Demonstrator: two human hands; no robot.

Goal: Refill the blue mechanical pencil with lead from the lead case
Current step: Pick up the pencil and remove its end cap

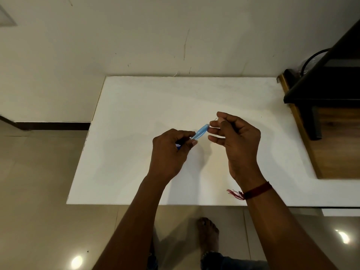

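Note:
My left hand [171,151] grips the blue mechanical pencil [200,131] above the middle of the white table [136,152]. The pencil tilts up to the right, its translucent upper end pointing at my right hand [235,137]. My right thumb and forefinger pinch a thin grey lead [215,119], whose tip sticks out just above the pencil's open end. The pencil's lower part is hidden inside my left fist, with a bit of blue showing at the left. No lead case shows in view.
A dark wooden unit [331,94] with a black shelf stands at the table's right edge. The wall [155,36] runs along the far side. Tiled floor [39,191] lies left and below, with my foot [208,230] near the front edge.

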